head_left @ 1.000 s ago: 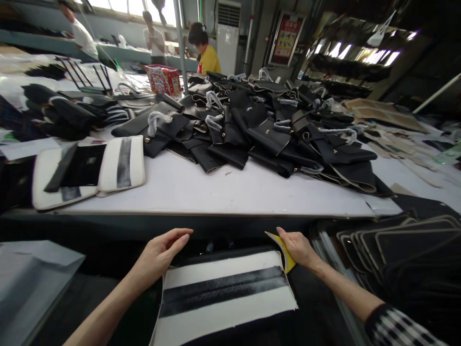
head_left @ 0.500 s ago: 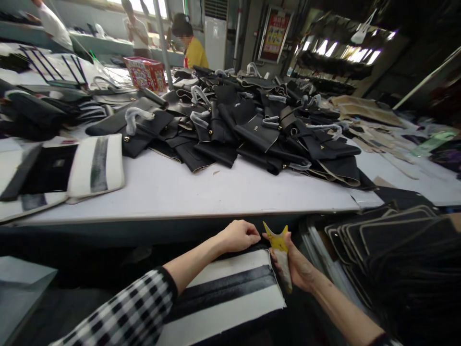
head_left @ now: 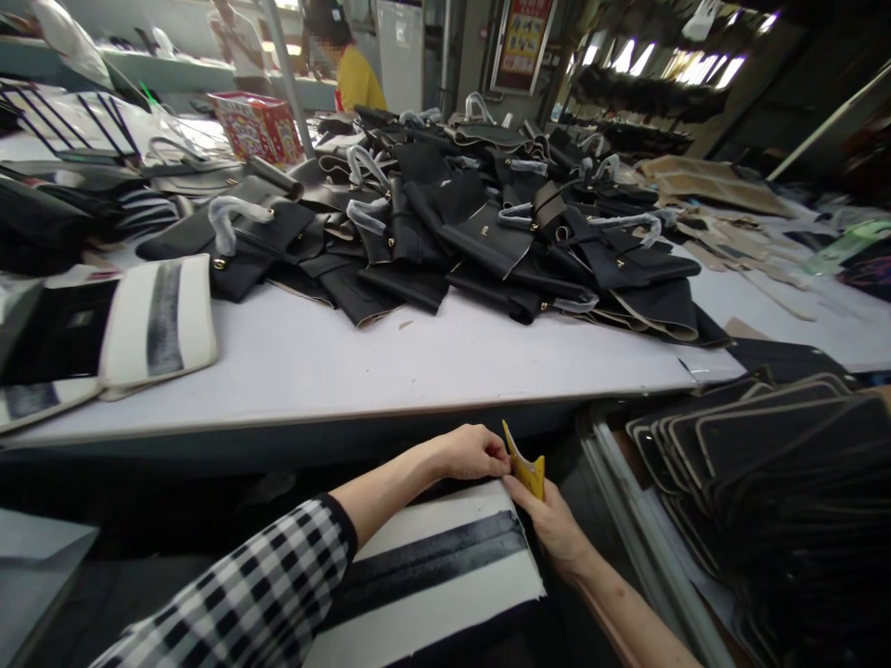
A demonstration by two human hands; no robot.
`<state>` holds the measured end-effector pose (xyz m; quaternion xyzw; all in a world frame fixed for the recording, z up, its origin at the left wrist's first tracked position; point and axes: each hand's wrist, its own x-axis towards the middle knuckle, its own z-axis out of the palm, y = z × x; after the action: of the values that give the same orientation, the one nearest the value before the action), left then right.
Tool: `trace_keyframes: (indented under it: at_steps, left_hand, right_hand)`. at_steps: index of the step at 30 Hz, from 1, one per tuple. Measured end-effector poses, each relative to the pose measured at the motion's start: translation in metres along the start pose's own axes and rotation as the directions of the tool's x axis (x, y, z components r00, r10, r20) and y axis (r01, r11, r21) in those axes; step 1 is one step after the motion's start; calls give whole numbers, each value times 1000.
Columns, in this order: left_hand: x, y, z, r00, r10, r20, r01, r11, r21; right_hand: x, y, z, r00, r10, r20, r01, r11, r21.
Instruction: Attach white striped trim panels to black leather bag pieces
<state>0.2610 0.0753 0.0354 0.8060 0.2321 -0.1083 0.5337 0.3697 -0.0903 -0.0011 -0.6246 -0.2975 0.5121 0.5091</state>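
Note:
My right hand (head_left: pixel 553 524) is closed around a yellow tool that looks like thread snips (head_left: pixel 530 471); its two points stick up above my fingers, and its lower part is hidden in the palm. My left hand (head_left: pixel 477 453) has its fingers pinched together right beside my right thumb. What they hold, if anything, is too small to see. Both hands meet at the upper right corner of a white bag piece with a dark stripe (head_left: pixel 445 543). This piece lies below the table edge in front of me, and my left forearm covers part of it.
Black bag pieces with wrapped handles (head_left: pixel 480 232) are heaped on the white table (head_left: pixel 327 371). A striped white-and-black piece (head_left: pixel 160 320) lies at the left. Stacked dark panels (head_left: pixel 780 445) stand at the right. A red patterned box (head_left: pixel 257 128) and a person in yellow (head_left: pixel 360 79) are farther back.
My right hand has moved up and left, bringing the yellow snips against my left fingertips and turning them. The left hand stays pinched near the corner. The view has shifted slightly.

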Motion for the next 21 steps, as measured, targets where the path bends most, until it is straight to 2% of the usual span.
trace_keyframes:
  at_steps: [9, 16, 21]
  left_hand:
    - [-2, 3, -1, 997, 34, 73, -41, 995, 94]
    - [-6, 21, 1, 996, -5, 86, -20, 959, 283]
    - [-4, 20, 6, 997, -39, 73, 14, 948, 318]
  right_hand:
    - [-12, 12, 4, 995, -69, -70, 63, 995, -83]
    - [-36, 28, -1, 996, 7, -91, -10, 1000, -28]
    - [-31, 25, -1, 996, -10, -86, 2, 995, -96]
